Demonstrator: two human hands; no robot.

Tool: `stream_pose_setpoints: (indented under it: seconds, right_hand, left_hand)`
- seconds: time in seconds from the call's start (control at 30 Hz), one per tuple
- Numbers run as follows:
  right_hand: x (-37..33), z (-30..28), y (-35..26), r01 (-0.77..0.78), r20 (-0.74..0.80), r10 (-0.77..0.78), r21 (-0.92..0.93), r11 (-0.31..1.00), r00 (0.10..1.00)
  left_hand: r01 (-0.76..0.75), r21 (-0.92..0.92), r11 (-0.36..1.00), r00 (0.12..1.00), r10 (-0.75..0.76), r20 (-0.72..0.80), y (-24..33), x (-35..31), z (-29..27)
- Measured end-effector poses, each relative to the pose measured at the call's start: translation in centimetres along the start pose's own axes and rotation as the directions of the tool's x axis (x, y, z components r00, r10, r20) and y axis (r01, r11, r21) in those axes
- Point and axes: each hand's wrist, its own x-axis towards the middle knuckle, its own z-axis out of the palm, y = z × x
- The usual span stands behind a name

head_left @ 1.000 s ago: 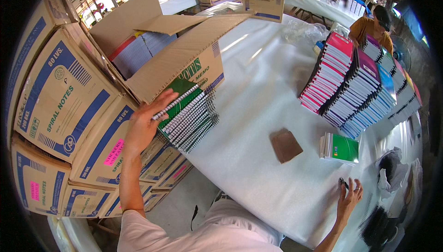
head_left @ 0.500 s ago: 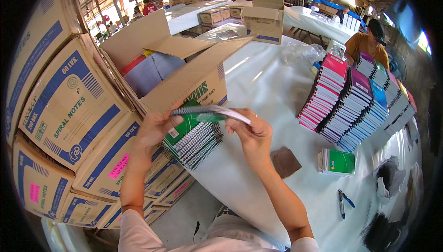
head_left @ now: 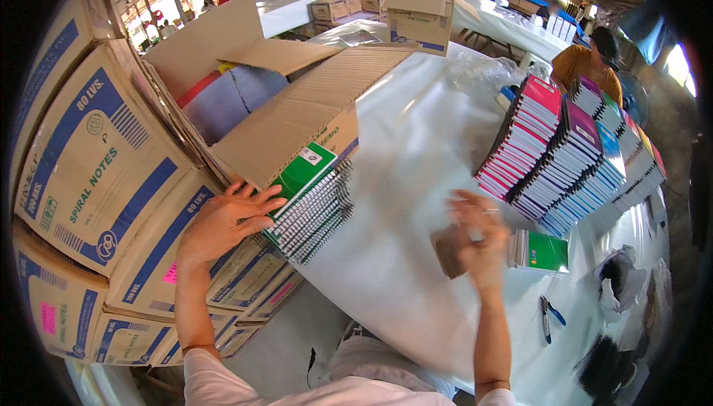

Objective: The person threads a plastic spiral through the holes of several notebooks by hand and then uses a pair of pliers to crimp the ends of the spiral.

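One worktop (head_left: 401,287) has, at its left edge, one open carton (head_left: 304,105) and, just beside it, one stack of green spiral notebooks (head_left: 312,205). Our left hand (head_left: 232,222), fingers loosely spread and gripping nothing, touches the stack's left end. Our right hand (head_left: 480,234) is blurred, so we cannot tell its fingers' opening or hold; it partly hides one brown block (head_left: 446,252). Right of it lie one small green-topped pile (head_left: 546,252) and, nearer us, one pair of pliers (head_left: 547,319).

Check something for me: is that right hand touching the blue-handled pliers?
Apart. The head view, the only one, shows bare white tabletop between the blurred right hand and the blue-handled pliers.
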Motion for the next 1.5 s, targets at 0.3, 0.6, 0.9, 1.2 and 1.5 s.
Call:
stream_pose_setpoints:
  seconds: [0.3,0.6,0.9,1.2,1.5]
  right_hand:
    - [-11.1,-22.7,21.6,-0.746,-0.501,0.555,-0.499,0.441,0.664]
    - [-9.6,-21.3,18.5,-0.805,-0.274,0.768,-0.044,0.592,0.579]
    - [-9.1,-20.8,17.2,-0.738,-0.377,0.653,-0.495,0.458,0.658]
    - [-7.9,-16.2,11.7,0.065,0.404,0.199,-0.551,0.832,0.893]
    - [-5.5,-17.0,12.3,0.097,0.528,0.243,-0.535,0.839,0.814]
  left_hand:
    - [-0.017,0.022,1.0,0.994,0.019,-0.104,0.3,0.8,1.6]
    - [-0.147,0.288,0.946,0.854,0.268,-0.445,6.3,-0.1,5.6]
    - [-0.585,-0.363,0.725,0.811,0.525,-0.257,19.6,9.6,21.1]
    - [-0.604,-0.382,0.7,0.795,0.564,-0.223,23.3,12.6,25.6]
    - [-0.523,-0.47,0.711,0.839,0.526,-0.139,21.4,12.1,26.9]
